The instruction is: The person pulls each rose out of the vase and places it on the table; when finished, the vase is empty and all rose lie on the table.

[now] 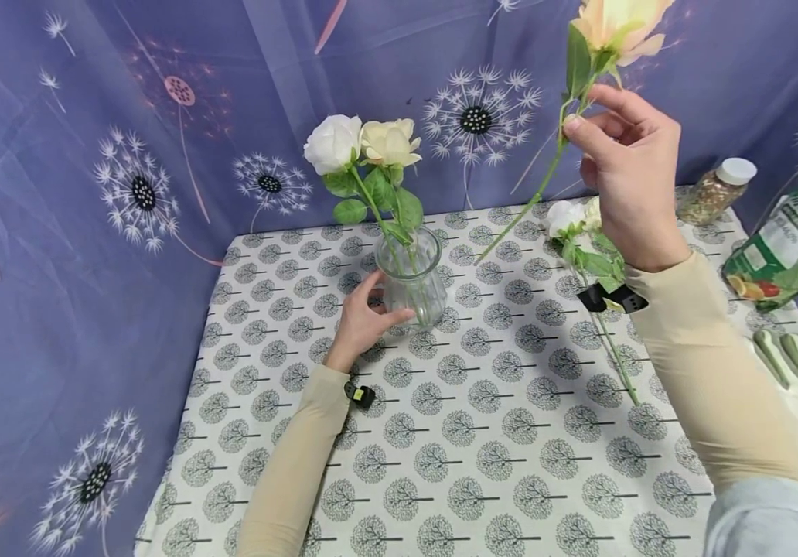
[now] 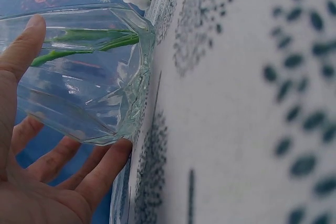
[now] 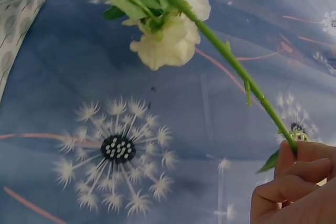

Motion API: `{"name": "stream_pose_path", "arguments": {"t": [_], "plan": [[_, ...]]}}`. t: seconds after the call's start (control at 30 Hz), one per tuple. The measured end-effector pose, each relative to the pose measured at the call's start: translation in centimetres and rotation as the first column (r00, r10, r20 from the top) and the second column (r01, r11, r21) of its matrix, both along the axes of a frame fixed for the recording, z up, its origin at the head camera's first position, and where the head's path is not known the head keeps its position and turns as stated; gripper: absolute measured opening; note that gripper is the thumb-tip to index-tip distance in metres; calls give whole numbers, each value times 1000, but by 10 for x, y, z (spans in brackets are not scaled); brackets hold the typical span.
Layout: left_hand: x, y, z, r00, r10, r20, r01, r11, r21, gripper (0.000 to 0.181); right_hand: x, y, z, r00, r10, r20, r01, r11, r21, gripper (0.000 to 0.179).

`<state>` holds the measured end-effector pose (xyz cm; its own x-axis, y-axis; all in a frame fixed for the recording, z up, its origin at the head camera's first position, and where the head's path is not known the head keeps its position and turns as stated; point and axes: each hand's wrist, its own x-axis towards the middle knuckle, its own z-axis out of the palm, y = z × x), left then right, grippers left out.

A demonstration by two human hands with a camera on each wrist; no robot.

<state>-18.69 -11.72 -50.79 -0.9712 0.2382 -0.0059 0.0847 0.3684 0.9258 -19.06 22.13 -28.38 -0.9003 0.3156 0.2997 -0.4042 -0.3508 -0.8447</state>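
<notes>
A clear glass vase [image 1: 430, 300] stands upright on the patterned cloth. In it are a white rose [image 1: 332, 145] and a cream rose [image 1: 390, 143], their stems showing through the glass. My left hand [image 1: 359, 326] holds the vase low on its left side; the left wrist view shows the thumb along one side and the fingers at the other, near the base. High to the right, my right hand [image 1: 639, 170] pinches the stem of a peach rose [image 1: 618, 31] between thumb and fingers, just below the bloom. Its bare stem [image 3: 226, 51] slants down toward the vase, apart from it.
White roses [image 1: 566, 218] lie on the cloth under my right forearm. Behind them stands a white-capped jar [image 1: 715, 189]. A green-and-white bag [image 1: 789, 240] and a white item with green stripes [image 1: 796, 363] sit at the right. A blue dandelion curtain [image 1: 183, 309] hangs behind.
</notes>
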Motion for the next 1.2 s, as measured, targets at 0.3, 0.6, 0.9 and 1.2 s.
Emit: {"name": "stream_pose_path", "arguments": {"t": [0.3,0.6,0.9,1.2], "plan": [[1,0,-1,1000,4,-2,-4,1000,14,91,5,25,-22,988,-5,152,-10,995,101,32],[1,0,-1,1000,10,-8,-10,1000,10,93,2,50,-55,925,-18,380,-129,925,357,33],[1,0,0,1000,16,-9,-16,1000,9,92,-9,64,-93,851,-129,509,-259,741,620,45],[0,1,-1,1000,9,-17,-9,1000,14,89,-20,72,-138,783,-112,612,-412,644,645,49]]}}
